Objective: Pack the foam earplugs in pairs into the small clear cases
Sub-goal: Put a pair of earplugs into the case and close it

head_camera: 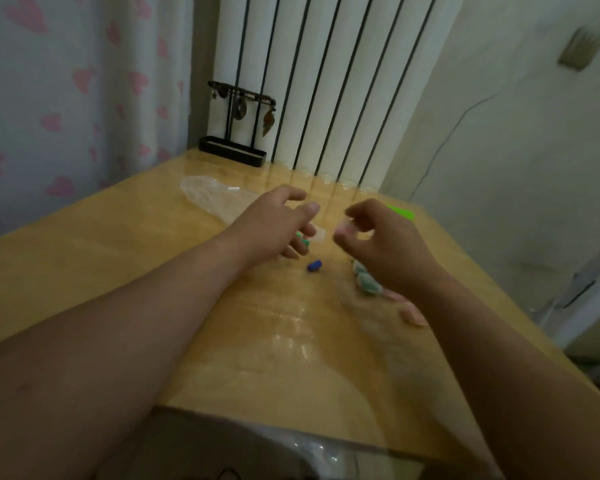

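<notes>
My left hand [274,225] hovers over the wooden table [153,258] and grips a small clear case [318,234] between thumb and fingers, with a green earplug [305,240] showing inside it. Just to its right, my right hand [385,247] pinches a pink earplug [343,231] at its fingertips, a short gap from the case. A blue earplug [315,265] lies on the table below the two hands. Teal earplugs [366,284] sit by my right wrist, blurred, perhaps inside another clear case. Pink earplugs [413,315] lie loose beside my right forearm.
A crumpled clear plastic bag [212,199] lies at the back left of the table. A black jewellery stand [234,147] stands at the far edge against the radiator. A bright green object [400,213] peeks out behind my right hand. The table's right edge is close.
</notes>
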A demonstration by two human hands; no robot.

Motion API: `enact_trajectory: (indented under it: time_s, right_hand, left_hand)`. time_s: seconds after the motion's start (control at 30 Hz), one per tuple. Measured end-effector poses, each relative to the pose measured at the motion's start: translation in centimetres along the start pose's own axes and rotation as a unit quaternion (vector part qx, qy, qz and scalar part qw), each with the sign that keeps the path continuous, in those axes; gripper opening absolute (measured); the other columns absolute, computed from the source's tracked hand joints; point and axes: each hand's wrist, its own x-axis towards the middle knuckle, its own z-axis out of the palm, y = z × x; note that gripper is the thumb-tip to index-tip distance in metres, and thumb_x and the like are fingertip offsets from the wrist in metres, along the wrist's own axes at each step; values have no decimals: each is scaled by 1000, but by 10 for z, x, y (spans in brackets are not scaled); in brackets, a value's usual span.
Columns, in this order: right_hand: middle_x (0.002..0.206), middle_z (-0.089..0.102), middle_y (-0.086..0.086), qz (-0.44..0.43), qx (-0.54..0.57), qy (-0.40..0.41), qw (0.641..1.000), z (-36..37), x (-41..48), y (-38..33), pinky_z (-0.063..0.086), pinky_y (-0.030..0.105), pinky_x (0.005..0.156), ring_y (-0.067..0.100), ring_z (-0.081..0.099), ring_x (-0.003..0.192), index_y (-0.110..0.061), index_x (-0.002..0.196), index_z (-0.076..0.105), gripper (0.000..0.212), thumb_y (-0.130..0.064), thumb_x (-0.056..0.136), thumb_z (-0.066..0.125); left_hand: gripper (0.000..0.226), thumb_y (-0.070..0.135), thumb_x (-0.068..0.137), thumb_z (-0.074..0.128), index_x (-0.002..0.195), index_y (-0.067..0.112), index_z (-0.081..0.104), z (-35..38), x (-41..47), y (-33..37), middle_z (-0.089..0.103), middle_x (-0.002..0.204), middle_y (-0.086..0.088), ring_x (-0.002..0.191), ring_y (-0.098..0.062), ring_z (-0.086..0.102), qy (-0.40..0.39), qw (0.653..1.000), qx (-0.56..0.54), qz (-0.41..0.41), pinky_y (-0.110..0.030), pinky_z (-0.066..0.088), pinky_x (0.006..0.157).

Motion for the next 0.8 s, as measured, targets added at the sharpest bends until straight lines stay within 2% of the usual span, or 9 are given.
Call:
enact_trajectory:
  time_s: [0.13, 0.23, 0.3, 0.53, 0.7, 0.8]
  right_hand:
    - [119, 69, -14, 49, -55, -26, 997, -39, -18, 35, 54, 35, 100, 7, 64, 111, -27, 128, 69, 37, -42, 94, 75]
    - [125, 61, -14, 60, -87, -79, 991, -54, -38, 43, 51, 33, 95, 9, 58, 114, -32, 128, 69, 36, -44, 94, 74]
    - [125, 56, -13, 63, -98, -110, 987, -56, -50, 44, 48, 32, 91, 10, 54, 114, -36, 128, 69, 37, -48, 94, 74]
    - [132, 52, -11, 60, -120, -166, 977, -49, -72, 45, 51, 32, 99, 8, 48, 116, -41, 131, 67, 38, -51, 95, 72]
    - [129, 53, -11, 70, -95, -161, 980, -46, -78, 48, 50, 31, 98, 8, 49, 117, -40, 132, 68, 37, -51, 97, 70]
    - [127, 52, -15, 67, -81, -167, 980, -47, -77, 51, 51, 30, 97, 5, 49, 116, -44, 132, 66, 39, -55, 94, 71]
  left_hand:
    - [24, 39, 112, 54, 130, 26, 61, -5, 5, 0, 81, 95, -3, 82, -29, 79, 67, 997, -41, 6, -49, 65, 77]
    - [18, 37, 112, 53, 121, 26, 64, -2, 5, -1, 80, 90, -2, 76, -26, 77, 84, 996, -33, 13, -44, 62, 70]
    - [17, 36, 113, 52, 119, 25, 64, -2, 4, -1, 79, 92, -4, 72, -23, 75, 88, 996, -25, 15, -42, 61, 68]
    - [16, 34, 112, 54, 115, 23, 66, -3, 5, -4, 78, 89, -7, 65, -20, 72, 97, 995, -22, 18, -41, 61, 63]
    - [17, 34, 112, 54, 117, 22, 66, -4, 6, -3, 78, 90, -8, 65, -21, 72, 108, 994, -34, 10, -39, 60, 59]
    - [21, 35, 113, 51, 118, 22, 67, -9, 8, -2, 78, 92, -8, 68, -21, 72, 129, 990, -64, 0, -37, 58, 64]
